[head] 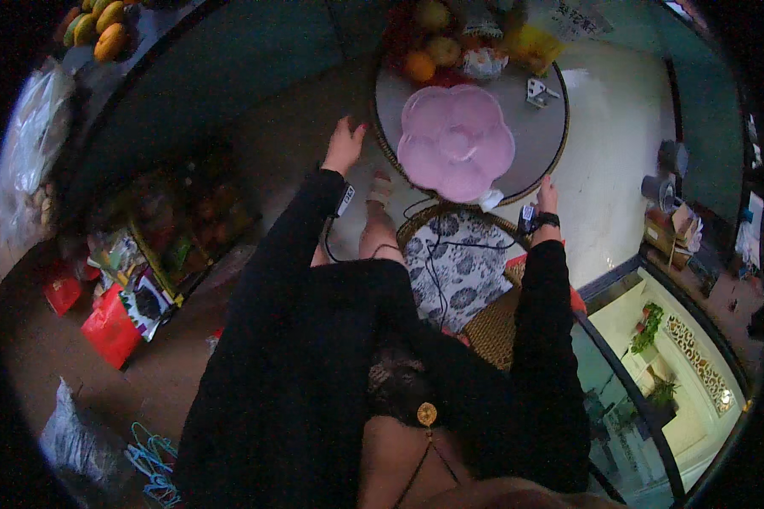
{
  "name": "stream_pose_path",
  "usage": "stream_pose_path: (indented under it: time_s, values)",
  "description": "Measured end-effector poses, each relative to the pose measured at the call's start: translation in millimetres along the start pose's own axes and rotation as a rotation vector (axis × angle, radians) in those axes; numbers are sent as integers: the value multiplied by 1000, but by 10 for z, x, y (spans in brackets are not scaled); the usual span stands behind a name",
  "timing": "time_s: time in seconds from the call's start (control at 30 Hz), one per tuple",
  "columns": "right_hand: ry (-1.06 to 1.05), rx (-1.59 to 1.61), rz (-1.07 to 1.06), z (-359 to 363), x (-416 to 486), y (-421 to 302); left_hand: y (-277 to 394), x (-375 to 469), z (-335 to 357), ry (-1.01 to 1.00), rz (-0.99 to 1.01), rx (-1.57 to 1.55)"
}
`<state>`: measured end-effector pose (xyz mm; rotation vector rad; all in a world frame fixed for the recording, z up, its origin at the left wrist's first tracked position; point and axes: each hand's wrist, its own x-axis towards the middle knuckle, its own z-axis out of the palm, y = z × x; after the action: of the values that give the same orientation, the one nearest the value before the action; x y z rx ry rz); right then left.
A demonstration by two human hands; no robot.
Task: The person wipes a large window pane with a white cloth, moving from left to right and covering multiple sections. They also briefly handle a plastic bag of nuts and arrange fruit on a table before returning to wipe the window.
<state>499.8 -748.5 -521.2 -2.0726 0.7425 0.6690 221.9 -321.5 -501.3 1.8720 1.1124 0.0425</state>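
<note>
A pink flower-shaped tray point(456, 143) with rounded compartments rests on a round table point(547, 153). My left hand point(345, 145) is held out to the left of the table's rim, fingers apart, with nothing seen in it. To the right of the tray, by the near right rim, is my right hand point(548, 194); its fingers are partly hidden, and no held object shows. Each wrist bears a small strapped device with a cable. A crumpled white tissue point(491, 200) lies at the tray's near edge. Behind the tray are an orange point(420, 66) and other round fruit.
A woven stool point(493, 331) with a flowered cloth point(458, 267) stands just before the table. Cables run across the cloth. Red packages point(111, 327) lie on the floor at left, near a blue cord point(153, 461). A yellow packet point(538, 48) sits at the table's far side.
</note>
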Motion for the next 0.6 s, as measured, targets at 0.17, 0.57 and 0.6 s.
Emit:
stream_pose_path:
  time_s: [0.17, 0.57, 0.6]
  values:
    - [-263, 108, -39, 174, 224, 150, -196, 206, 327, -215, -219, 64]
    - [-377, 167, 64, 101, 418, 498, 200, 237, 137, -246, -463, -500]
    - [-476, 220, 27, 97, 417, 522, 199, 219, 114, -234, -447, -533]
